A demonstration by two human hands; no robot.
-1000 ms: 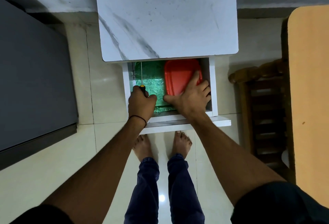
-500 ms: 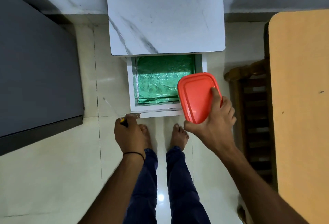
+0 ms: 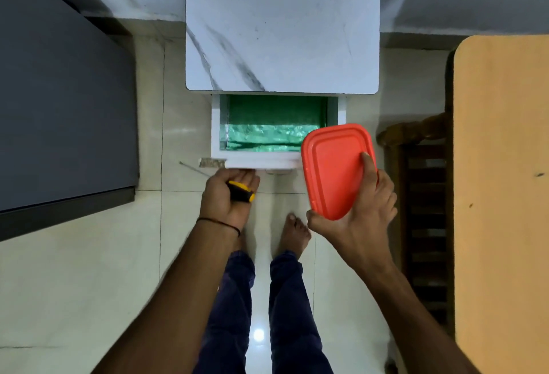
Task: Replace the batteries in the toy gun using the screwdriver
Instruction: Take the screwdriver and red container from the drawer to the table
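On the far left there was a dark grey surface (image 3: pixel 59 106), and I did not touch it. My left hand (image 3: pixel 227 198) was closed around the screwdriver (image 3: pixel 241 191), with the yellow and black handle lying in my palm and the thin metal shaft (image 3: pixel 193 168) pointing out to the left over the floor tiles. The same hand rested against the front edge of the white drawer (image 3: pixel 255 162), which stood open under the marble-pattern table top (image 3: pixel 282 23); inside I saw only a green shiny liner (image 3: pixel 267 133). I judged the screwdriver as light and stiff, and the rubber-looking handle was the good place to hold it, because the shaft is thin and smooth. My right hand (image 3: pixel 361 210) was clamped on the red box (image 3: pixel 335 170), the thumb on its lid and the fingers under it, and it hung in the air just beside the drawer. It looked like hard plastic, light but a little slippery, so holding it at the rim seemed safer. The toy gun was not in view, and whether it or the batteries were in the box I could not tell. On the right stood a wooden chair (image 3: pixel 421 166) and an orange-brown table (image 3: pixel 505 195).
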